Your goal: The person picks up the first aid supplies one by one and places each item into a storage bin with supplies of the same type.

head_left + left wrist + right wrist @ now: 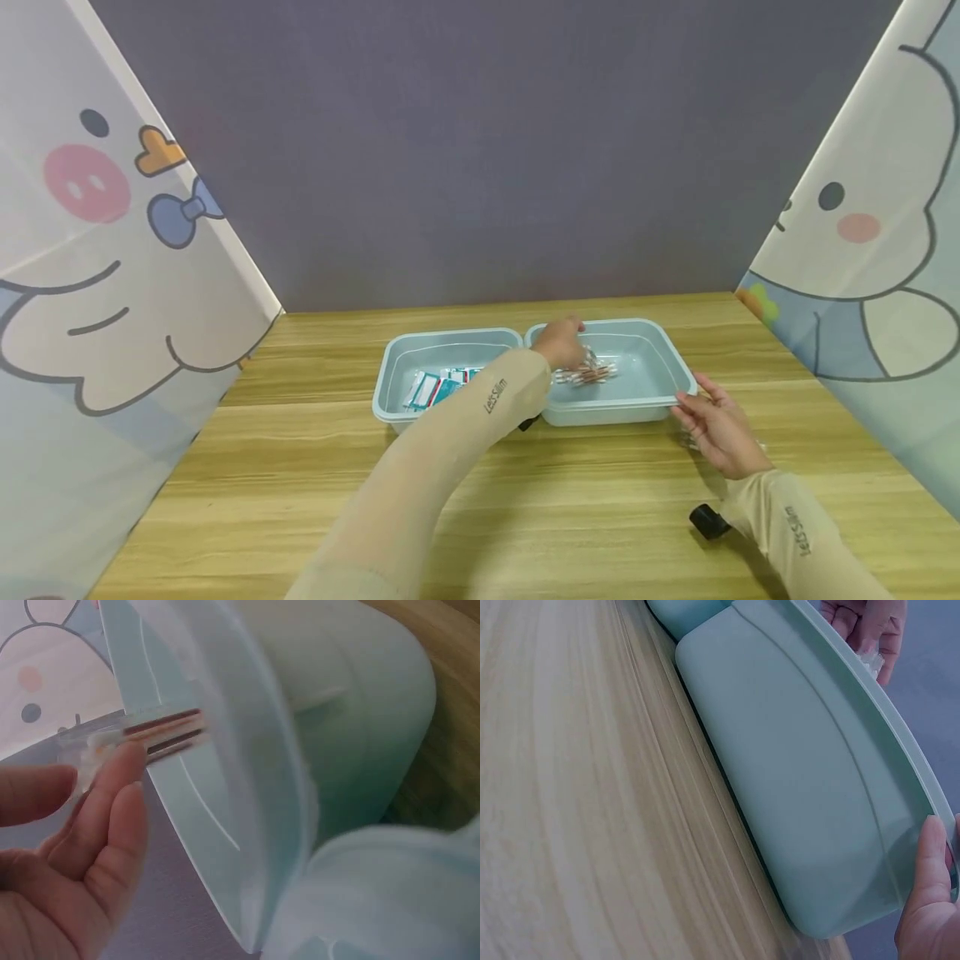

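Observation:
My left hand (pixel 562 343) reaches over the right-hand pale blue plastic basin (pixel 633 414). Its thumb and fingers pinch the clear end of a bag of cotton swabs (pixel 169 733), whose brown sticks show in the left wrist view. In the head view the swabs (pixel 588 373) lie low inside that basin, partly behind the hand. My right hand (pixel 720 429) holds the basin's near right corner, thumb (pixel 930 859) against the outer wall and fingers at the rim.
A second pale blue basin (pixel 384 400) stands close on the left, with several flat teal-and-white packets (pixel 435 390) in it. More cotton swabs (pixel 688 439) lie on the wooden table (pixel 300 483) under my right hand. A grey panel (pixel 480 150) closes the back; printed panels flank both sides.

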Demonstrator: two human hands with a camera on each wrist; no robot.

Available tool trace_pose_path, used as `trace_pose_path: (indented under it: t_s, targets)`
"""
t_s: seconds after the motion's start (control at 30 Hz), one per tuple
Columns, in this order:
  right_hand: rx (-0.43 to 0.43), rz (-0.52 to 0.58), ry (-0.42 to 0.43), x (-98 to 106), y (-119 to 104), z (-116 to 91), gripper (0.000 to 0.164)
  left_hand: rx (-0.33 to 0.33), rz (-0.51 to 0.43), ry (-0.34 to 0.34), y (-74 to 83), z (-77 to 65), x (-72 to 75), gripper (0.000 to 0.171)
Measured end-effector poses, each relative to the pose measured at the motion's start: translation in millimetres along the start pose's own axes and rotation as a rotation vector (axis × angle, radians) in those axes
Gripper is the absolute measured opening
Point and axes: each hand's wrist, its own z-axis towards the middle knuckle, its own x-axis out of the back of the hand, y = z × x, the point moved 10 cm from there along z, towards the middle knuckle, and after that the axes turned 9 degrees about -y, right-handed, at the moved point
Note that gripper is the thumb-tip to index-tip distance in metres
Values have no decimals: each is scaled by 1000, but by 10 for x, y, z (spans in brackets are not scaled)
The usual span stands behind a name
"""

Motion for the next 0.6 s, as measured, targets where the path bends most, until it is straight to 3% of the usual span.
trace_pose_path:
  t_s: [0.1,0.2,0.33,0.4,0.5,0.6]
  targets:
    - [-6,-2,2,-10,-5,13,38,-15,6,-20,-30,34,-15,53]
    - [-14,-8,4,-19,0,26,37,-65,37,-85,-40,15,-30,54]
    - [-36,-48,-8,-38,12,39,37,-140,103,-158,-59,-154,85,48]
    - [-56,-65,-21,-35,16,39,37,-172,118,-159,-96,-268,200,43]
    - [-89,-121,-50,-6,-2,27,36,-206,60,-146,-211,-430,338,37]
    - [-134,-222,-78,61,-45,-4,33,-214,-88,-182,-386,-608,346,33]
